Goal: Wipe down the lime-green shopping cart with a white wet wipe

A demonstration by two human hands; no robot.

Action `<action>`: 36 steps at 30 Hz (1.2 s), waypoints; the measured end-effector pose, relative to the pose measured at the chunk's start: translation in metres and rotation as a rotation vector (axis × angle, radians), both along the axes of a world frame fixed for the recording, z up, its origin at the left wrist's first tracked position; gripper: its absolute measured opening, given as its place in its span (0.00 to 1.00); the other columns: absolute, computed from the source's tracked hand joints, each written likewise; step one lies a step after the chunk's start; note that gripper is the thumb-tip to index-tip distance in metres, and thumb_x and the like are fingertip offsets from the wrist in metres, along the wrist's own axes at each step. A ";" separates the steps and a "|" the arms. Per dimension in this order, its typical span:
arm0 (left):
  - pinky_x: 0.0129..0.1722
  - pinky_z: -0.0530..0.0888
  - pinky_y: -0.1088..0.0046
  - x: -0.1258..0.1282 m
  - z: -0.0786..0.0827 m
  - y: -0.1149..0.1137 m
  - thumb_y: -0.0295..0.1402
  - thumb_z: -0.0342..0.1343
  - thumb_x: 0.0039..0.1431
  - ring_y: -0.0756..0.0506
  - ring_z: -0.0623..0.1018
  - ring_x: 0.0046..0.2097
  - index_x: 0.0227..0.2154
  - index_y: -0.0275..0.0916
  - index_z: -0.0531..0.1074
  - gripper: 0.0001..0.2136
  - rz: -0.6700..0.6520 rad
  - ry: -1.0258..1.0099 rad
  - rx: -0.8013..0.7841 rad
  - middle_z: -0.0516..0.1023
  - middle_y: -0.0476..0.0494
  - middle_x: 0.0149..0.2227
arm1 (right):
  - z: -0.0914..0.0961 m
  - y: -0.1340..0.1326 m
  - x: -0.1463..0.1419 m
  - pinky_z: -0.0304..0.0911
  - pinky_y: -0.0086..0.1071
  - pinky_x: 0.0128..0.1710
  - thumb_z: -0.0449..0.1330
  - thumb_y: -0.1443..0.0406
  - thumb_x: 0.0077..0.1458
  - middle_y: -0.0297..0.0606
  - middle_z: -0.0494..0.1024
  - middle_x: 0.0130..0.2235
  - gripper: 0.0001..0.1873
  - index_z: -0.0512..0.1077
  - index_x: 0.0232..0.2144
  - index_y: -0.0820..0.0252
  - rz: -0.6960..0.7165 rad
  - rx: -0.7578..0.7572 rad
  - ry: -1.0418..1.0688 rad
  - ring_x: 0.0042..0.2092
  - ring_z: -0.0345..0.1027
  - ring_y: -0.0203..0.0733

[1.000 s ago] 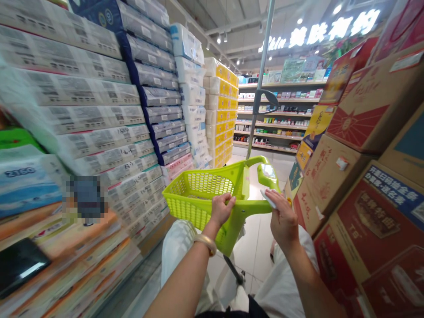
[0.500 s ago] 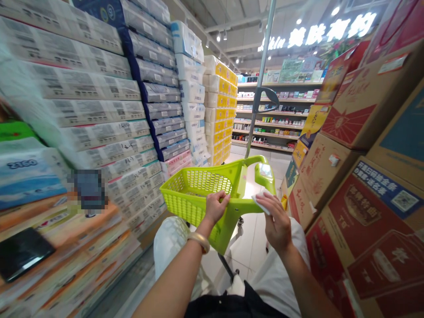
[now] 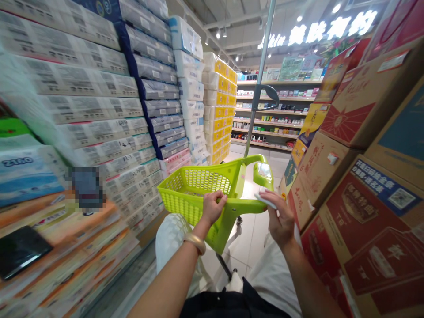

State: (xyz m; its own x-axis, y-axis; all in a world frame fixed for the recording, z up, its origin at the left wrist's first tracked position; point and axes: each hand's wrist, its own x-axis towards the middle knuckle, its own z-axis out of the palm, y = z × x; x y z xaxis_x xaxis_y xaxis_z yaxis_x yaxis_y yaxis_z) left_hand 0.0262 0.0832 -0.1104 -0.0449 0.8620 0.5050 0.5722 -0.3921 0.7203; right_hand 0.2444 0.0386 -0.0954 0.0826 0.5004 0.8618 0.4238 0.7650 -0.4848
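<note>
A lime-green plastic shopping basket (image 3: 232,216) on a wheeled frame stands between my knees. My left hand (image 3: 213,206) has its fingers closed over the near rim, by the side wall. With my right hand (image 3: 280,216) I press a folded white cloth or wipe (image 3: 265,198) against the outer corner of the green handle; the fingers lie along the cloth, pinning it there. A silvery label sits on the far part of the handle. The basket's inside shows mesh walls, with its floor only partly in view.
Tissue packs (image 3: 96,110) stack high on the left, with a black phone-like slab (image 3: 23,251) lying on lower packs. Cardboard cartons (image 3: 371,229) rise close on the right. A metal pole (image 3: 261,75) stands behind the basket, before lit shelves (image 3: 274,126).
My right hand has shifted slightly right and down round the handle's corner with the white cloth. My left hand still grips the rim.
</note>
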 end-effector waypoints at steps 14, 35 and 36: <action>0.38 0.66 0.70 -0.003 0.001 -0.009 0.40 0.49 0.54 0.48 0.68 0.28 0.16 0.41 0.60 0.15 0.017 -0.008 -0.007 0.68 0.52 0.20 | 0.011 0.001 0.003 0.72 0.44 0.47 0.54 0.68 0.60 0.44 0.81 0.45 0.13 0.77 0.44 0.57 -0.161 -0.048 -0.055 0.49 0.75 0.48; 0.34 0.65 0.71 -0.012 0.000 -0.006 0.43 0.48 0.54 0.49 0.65 0.27 0.15 0.41 0.56 0.17 -0.023 -0.059 -0.043 0.62 0.53 0.18 | 0.030 -0.031 -0.016 0.69 0.43 0.49 0.52 0.70 0.60 0.39 0.82 0.42 0.16 0.76 0.45 0.53 -0.038 -0.068 -0.365 0.46 0.75 0.47; 0.32 0.64 0.72 -0.014 -0.001 -0.006 0.44 0.48 0.54 0.49 0.65 0.26 0.14 0.41 0.56 0.18 -0.025 -0.067 -0.050 0.61 0.53 0.17 | 0.031 -0.033 -0.017 0.69 0.42 0.49 0.52 0.70 0.60 0.39 0.82 0.43 0.16 0.76 0.45 0.53 -0.022 -0.064 -0.360 0.46 0.75 0.46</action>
